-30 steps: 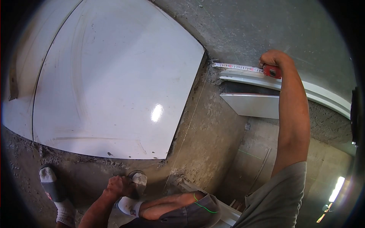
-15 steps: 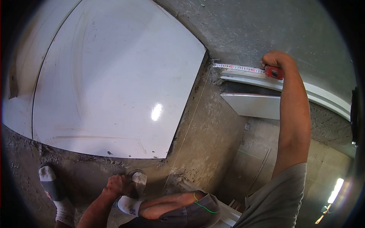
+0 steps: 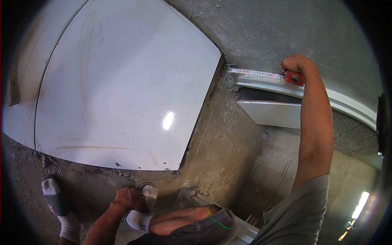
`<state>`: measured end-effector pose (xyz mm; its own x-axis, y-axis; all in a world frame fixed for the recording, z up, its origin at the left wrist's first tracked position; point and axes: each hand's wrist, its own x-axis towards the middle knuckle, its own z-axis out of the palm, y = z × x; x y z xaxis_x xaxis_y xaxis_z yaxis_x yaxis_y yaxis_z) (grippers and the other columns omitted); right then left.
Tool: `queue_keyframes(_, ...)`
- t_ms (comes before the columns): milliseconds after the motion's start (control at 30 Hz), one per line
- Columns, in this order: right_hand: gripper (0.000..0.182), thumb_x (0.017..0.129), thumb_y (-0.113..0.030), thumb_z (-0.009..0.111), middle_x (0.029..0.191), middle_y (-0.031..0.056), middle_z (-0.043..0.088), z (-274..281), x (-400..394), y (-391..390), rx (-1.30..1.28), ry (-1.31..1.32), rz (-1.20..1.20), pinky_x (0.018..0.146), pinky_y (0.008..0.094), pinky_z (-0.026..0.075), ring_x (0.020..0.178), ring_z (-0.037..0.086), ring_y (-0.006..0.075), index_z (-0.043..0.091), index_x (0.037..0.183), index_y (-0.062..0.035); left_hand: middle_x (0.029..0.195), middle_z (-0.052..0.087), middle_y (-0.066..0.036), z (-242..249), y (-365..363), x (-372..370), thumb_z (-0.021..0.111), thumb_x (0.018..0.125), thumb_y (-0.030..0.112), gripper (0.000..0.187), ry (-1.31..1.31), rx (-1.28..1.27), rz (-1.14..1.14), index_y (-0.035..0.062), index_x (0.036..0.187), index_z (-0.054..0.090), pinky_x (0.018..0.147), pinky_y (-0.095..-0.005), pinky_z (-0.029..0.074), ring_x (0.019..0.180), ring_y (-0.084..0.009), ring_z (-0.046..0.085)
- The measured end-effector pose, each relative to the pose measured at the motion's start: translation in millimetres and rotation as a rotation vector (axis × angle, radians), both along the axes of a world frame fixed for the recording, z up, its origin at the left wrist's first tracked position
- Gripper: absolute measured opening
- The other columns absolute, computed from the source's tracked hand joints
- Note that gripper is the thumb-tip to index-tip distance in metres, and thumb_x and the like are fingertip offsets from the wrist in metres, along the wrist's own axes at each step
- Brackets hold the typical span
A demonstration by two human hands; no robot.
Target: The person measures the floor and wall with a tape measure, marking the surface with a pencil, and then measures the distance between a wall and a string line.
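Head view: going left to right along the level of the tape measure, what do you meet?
Large white tile → extended tape blade → right hand gripping the red tape case.

Glossy white tiles, rough concrete floor

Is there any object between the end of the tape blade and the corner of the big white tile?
Nothing visible does. The blade, pulled from the red tape measure in the right hand, reaches the white tile corner over bare mortar.
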<state>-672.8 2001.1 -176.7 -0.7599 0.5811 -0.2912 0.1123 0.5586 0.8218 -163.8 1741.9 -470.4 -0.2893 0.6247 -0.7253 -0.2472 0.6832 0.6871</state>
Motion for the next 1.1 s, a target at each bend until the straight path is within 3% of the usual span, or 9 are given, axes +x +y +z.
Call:
queue_keyframes(133, 0.029, 0.072, -0.028, 0.065, 0.091, 0.0180, 0.068, 0, -3, 3, -0.031, -0.023, -0.025, 0.065, 0.0425, 0.052, 0.074, 0.066, 0.0289, 0.071, 0.090, -0.0058, 0.098, 0.069, -0.014, -2, 0, 2, 0.054, 0.084, 0.055, 0.046, -0.006, 0.003, 0.024, 0.0153, 0.096, 0.073, 0.087, -0.0448, 0.051, 0.095, -0.0337, 0.066)
queue_keyframes(200, 0.039, 0.068, -0.028, 0.067, 0.109, 0.0170, 0.067, 0, -2, -1, 0.019, -0.031, -0.037, 0.080, 0.0409, 0.049, 0.093, 0.066, 0.0285, 0.072, 0.102, -0.0082, 0.098, 0.069, -0.014, -1, -1, 2, 0.054, 0.084, 0.055, 0.045, -0.009, 0.000, 0.036, 0.0162, 0.096, 0.073, 0.087, -0.0447, 0.051, 0.095, -0.0335, 0.066)
queue_keyframes(400, 0.042, 0.069, -0.029, 0.066, 0.116, 0.0178, 0.065, -1, -8, 9, 0.025, -0.056, 0.015, 0.086, 0.0403, 0.047, 0.101, 0.064, 0.0290, 0.071, 0.106, -0.0093, 0.094, 0.069, -0.016, -3, 0, 5, 0.056, 0.082, 0.054, 0.045, -0.012, -0.002, 0.064, 0.0149, 0.095, 0.073, 0.086, -0.0441, 0.052, 0.093, -0.0336, 0.067)
queue_keyframes(1100, 0.040, 0.069, -0.029, 0.066, 0.111, 0.0164, 0.066, 0, -5, 3, 0.032, -0.071, 0.010, 0.082, 0.0413, 0.048, 0.096, 0.065, 0.0290, 0.071, 0.105, -0.0103, 0.094, 0.070, -0.017, -2, 5, 6, 0.057, 0.084, 0.049, 0.043, 0.036, -0.010, 0.011, 0.0108, 0.097, 0.072, 0.085, -0.0427, 0.053, 0.091, -0.0346, 0.068)
